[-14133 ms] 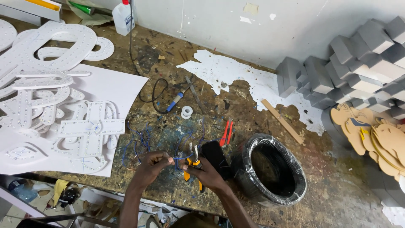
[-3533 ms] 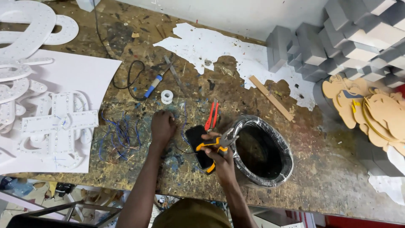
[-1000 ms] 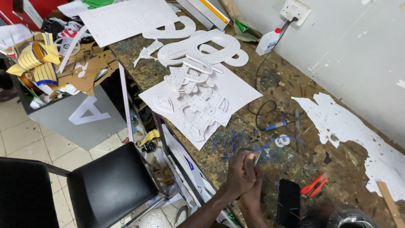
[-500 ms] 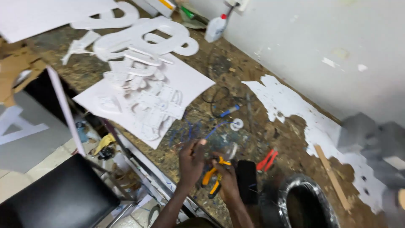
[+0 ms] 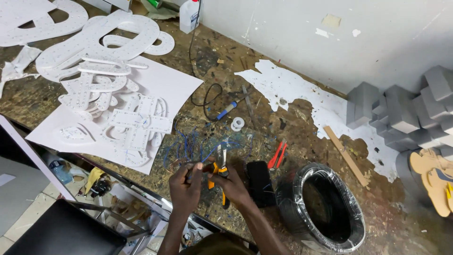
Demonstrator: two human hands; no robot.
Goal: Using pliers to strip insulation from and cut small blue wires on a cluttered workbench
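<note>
White perforated cut-out letter shapes [image 5: 113, 108] lie at the left of the scarred wooden worktop [image 5: 302, 132]. The left hand [image 5: 185, 185] pinches a thin blue wire [image 5: 207, 153]; the right hand [image 5: 231, 186] grips yellow-handled pliers [image 5: 221, 172]. A black wire coil [image 5: 325, 208] sits rightward.

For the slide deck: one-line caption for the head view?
Left hand holds blue wire; right hand grips yellow-handled pliers.

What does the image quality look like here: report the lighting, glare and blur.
Head view: even, soft light with faint shadows; mild glare on the black wire coil wrap; bench detail sharp, with the left hand, right hand and the pliers only slightly soft; edges bow a little, from a wide lens.
</note>
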